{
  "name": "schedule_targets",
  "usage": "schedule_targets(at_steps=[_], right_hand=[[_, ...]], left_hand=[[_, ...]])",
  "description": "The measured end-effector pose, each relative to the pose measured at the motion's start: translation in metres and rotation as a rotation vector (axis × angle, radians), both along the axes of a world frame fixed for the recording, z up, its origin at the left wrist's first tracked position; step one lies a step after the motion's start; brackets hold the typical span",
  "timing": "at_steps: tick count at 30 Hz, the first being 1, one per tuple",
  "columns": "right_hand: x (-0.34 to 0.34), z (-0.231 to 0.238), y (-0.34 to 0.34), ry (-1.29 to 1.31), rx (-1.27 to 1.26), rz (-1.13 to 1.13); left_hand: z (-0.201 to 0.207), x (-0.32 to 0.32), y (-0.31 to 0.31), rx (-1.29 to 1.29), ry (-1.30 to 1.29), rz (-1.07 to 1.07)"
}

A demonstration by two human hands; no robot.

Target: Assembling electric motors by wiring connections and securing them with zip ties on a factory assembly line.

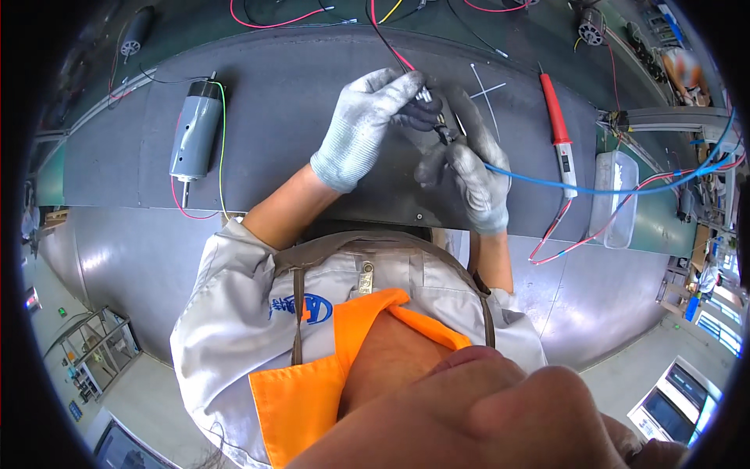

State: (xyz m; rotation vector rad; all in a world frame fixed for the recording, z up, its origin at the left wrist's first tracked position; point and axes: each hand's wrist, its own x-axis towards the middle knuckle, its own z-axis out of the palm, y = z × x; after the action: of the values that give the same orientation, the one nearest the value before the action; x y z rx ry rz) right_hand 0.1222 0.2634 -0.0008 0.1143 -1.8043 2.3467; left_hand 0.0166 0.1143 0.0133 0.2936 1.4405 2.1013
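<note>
Both my hands wear grey-white gloves with darkened fingertips and meet above the dark bench. My left hand (pixel 361 129) is closed, pinching red and black wires (pixel 397 56) near their metal terminals (pixel 424 95). Close by on the right, my right hand (pixel 478 176) grips a small black clip-like piece (pixel 446 134) just below those terminals. A blue cable (pixel 539 184) runs from my right hand off to the right. Whether the clip touches the terminals is hard to see. Thin white cable ties (pixel 486 91) lie crossed beyond my right hand.
On the left lies a grey cylindrical motor (pixel 195 137) with green, red and black wires. A red-and-white probe (pixel 556 117) with a cable rests on the right, beside a clear plastic bin (pixel 613 199). More motors (pixel 591 28) and loose wires sit along the far green surface.
</note>
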Motion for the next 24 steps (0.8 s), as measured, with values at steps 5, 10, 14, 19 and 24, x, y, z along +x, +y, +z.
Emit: schedule_targets(at_steps=[5,10,14,19,24], right_hand=[[-0.011,-0.007,-0.009,0.053,-0.137,-0.034],[-0.015,-0.007,-0.007,0.035,-0.128,-0.024],[-0.018,-0.010,-0.011,0.097,-0.124,-0.067],[-0.025,-0.014,-0.009,-0.043,-0.066,-0.109],[-0.019,-0.011,-0.005,-0.041,-0.158,-0.097]], left_hand=[[0.004,0.005,0.003,0.011,-0.025,0.014],[0.005,0.006,0.003,0.028,-0.043,0.022],[0.004,0.015,0.011,0.082,-0.177,0.025],[-0.015,0.005,0.007,0.215,-0.213,-0.066],[-0.016,0.000,0.008,0.245,-0.270,-0.045]])
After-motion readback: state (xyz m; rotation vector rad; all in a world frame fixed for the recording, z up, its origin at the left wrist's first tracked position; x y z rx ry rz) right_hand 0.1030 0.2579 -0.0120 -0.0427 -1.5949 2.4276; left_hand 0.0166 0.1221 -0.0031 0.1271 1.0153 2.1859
